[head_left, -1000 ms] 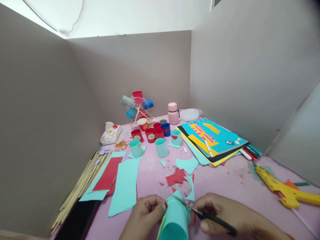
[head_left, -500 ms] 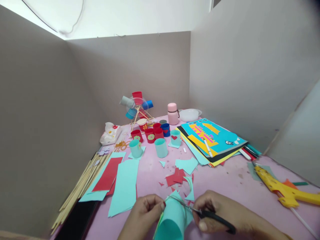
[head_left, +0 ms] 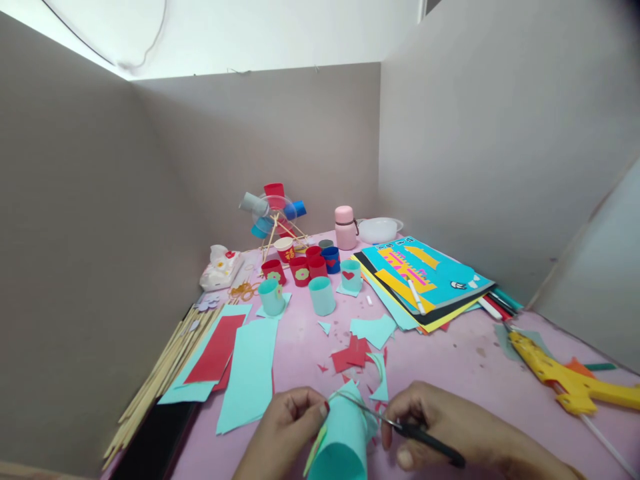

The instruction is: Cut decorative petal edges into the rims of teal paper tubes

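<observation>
My left hand (head_left: pixel 295 421) pinches the side of a turquoise paper tube (head_left: pixel 343 437), which lies tilted with its open end toward me. A pale green piece (head_left: pixel 316 448) shows on the tube's left side. My right hand (head_left: pixel 425 423) is closed on scissors (head_left: pixel 423 437) with black handles. Their blades lie across the tube's far end, along turquoise paper jutting past its rim. Just beyond are red paper scraps (head_left: pixel 353 353) and a curved turquoise offcut (head_left: pixel 380 379).
Paper cups (head_left: pixel 321 295) in turquoise, red and blue stand farther back, before a small wheel model (head_left: pixel 275 213). At left lie paper strips (head_left: pixel 249 373) and wooden sticks (head_left: pixel 155 373). Stacked coloured sheets (head_left: pixel 425 280) and a yellow glue gun (head_left: pixel 565 373) are at right. Grey partitions surround the table.
My right hand and the scissors have shifted slightly left. The turquoise paper sticking out right of the tube shows less than before. The left hand keeps its hold, almost unmoved.
</observation>
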Demonstrator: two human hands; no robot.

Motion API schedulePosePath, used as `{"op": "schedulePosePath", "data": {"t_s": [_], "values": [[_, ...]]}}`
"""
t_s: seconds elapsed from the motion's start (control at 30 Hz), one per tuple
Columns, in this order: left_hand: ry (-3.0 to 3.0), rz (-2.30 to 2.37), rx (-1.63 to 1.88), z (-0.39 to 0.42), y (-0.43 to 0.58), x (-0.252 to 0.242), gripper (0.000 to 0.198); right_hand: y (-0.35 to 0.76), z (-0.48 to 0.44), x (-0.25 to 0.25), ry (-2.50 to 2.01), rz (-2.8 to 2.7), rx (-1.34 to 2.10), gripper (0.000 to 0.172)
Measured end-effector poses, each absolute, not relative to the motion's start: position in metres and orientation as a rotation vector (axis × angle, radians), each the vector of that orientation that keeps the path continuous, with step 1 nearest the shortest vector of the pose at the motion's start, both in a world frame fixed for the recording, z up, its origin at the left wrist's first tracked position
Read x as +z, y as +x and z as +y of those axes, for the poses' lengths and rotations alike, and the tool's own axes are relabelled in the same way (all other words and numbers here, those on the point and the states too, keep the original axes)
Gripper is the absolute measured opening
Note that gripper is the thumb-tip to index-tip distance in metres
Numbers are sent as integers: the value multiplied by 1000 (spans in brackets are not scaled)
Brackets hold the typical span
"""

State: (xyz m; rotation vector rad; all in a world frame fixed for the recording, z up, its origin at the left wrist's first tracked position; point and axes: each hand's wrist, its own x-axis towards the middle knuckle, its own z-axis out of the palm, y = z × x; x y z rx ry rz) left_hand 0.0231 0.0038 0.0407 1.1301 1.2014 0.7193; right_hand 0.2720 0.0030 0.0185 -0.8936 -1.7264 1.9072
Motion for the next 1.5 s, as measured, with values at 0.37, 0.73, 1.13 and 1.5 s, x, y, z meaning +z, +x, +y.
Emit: {"op": "schedulePosePath", "data": {"t_s": [0.37,0.73,1.13,1.5], "values": [[1282,1225,646,1,22,45,26,276,2,20,-901,-1810,1886,37],[1360,1213,609,5,19,43,27,277,1,24,-917,-1797,1883,35],[1421,1225,549,4,18,43,24,276,1,22,-966,-1895,1811,36],[1238,1223,676,3,20,46,36,272,0,21,-932,-1756,1922,33]]}}
